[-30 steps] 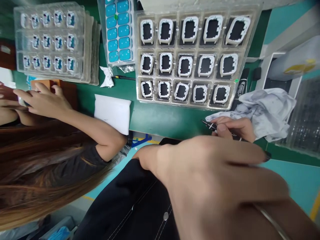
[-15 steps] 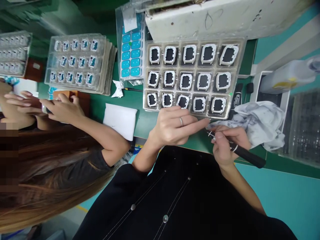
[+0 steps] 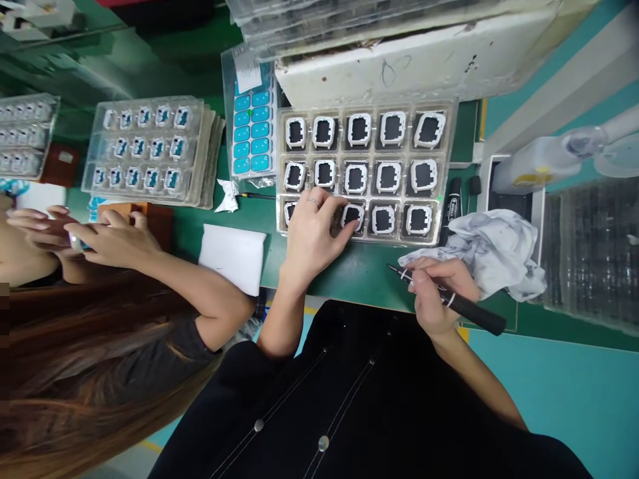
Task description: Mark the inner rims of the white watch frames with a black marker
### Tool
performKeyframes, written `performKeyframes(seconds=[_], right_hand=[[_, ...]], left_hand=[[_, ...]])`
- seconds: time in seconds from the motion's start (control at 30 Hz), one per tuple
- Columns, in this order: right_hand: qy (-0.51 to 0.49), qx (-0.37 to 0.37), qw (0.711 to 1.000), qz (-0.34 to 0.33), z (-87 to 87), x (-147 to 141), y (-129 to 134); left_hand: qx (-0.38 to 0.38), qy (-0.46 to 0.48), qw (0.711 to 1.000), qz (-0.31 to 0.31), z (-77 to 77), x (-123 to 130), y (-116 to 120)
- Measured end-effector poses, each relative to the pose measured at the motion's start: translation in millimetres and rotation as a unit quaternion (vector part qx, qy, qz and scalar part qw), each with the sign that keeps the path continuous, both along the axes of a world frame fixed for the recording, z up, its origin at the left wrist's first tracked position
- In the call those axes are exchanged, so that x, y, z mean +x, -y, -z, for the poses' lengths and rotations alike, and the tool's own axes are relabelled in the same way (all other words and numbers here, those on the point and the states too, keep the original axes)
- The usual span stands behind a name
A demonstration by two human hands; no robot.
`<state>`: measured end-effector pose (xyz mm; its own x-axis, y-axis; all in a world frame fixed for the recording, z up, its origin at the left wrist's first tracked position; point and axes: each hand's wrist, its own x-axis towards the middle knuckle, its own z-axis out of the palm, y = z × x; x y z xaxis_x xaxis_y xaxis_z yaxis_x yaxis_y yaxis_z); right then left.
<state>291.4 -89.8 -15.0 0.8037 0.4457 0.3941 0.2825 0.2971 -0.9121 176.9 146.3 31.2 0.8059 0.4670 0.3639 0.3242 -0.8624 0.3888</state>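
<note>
My left hand (image 3: 313,229) is over the front row of a clear plastic tray (image 3: 310,233) of white watch-case frames. Its thumb and index finger are spread at the edges of one white frame (image 3: 353,217), which still sits in its pocket; part of the row behind the hand is hidden. A ring is on one finger. In my right hand (image 3: 439,296), over the table's front edge, is a black marker pen (image 3: 472,313), gripped like a pen with its dark tip pointing left. A crumpled white cloth (image 3: 504,249) lies just behind that hand.
Another marker (image 3: 453,199) lies right of the tray, near a white box (image 3: 542,219) with a plastic bottle (image 3: 534,166). Blue stickers (image 3: 250,133) lie in a clear bag to the left. A co-worker's hands (image 3: 112,239) work beside stacked trays (image 3: 197,189) and a white pad (image 3: 232,256).
My left hand has moved from beside the marker's tip to the left, onto the front row of frames. The right hand keeps the marker. The whole view has shifted slightly.
</note>
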Motion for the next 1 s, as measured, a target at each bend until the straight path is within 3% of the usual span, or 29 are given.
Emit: performKeyframes(seconds=[0.23, 0.3, 0.37, 0.43, 0.57, 0.63, 0.73, 0.83, 1.0], right_hand=[[0.009, 0.004, 1.000, 0.000, 0.1, -0.1, -1.1], [0.009, 0.014, 1.000, 0.009, -1.8, -0.5, -2.3], [0.010, 0.027, 0.999, 0.027, -4.2, -1.0, -4.1], [0.007, 0.050, 0.997, 0.050, -6.6, -1.4, -6.2], [-0.002, 0.078, 0.995, 0.070, -11.2, -1.8, -8.7], [-0.004, 0.067, 0.996, 0.062, -14.2, -2.2, -8.3], [-0.010, 0.036, 0.999, 0.033, -18.4, -3.5, -6.7], [0.005, -0.001, 1.000, 0.007, -20.2, -5.0, -5.9], [0.037, -0.034, 0.999, -0.009, -20.2, -5.3, -5.2]], left_hand=[[-0.043, 0.088, 0.994, 0.040, -2.1, -1.8, 9.2], [-0.081, 0.122, 0.988, 0.050, -1.5, -4.5, 19.5], [-0.154, 0.167, 0.974, 0.023, -0.2, -9.0, 35.2], [-0.275, 0.200, 0.940, -0.027, 1.2, -13.7, 54.8], [-0.532, 0.178, 0.827, -0.045, 5.1, -17.7, 91.8], [-0.598, 0.167, 0.783, -0.033, 9.1, -16.8, 103.3], [-0.642, 0.168, 0.748, -0.013, 17.1, -15.6, 111.4], [-0.625, 0.163, 0.763, 0.022, 23.8, -17.0, 113.0], [-0.517, 0.143, 0.843, 0.042, 29.7, -21.2, 111.4]])
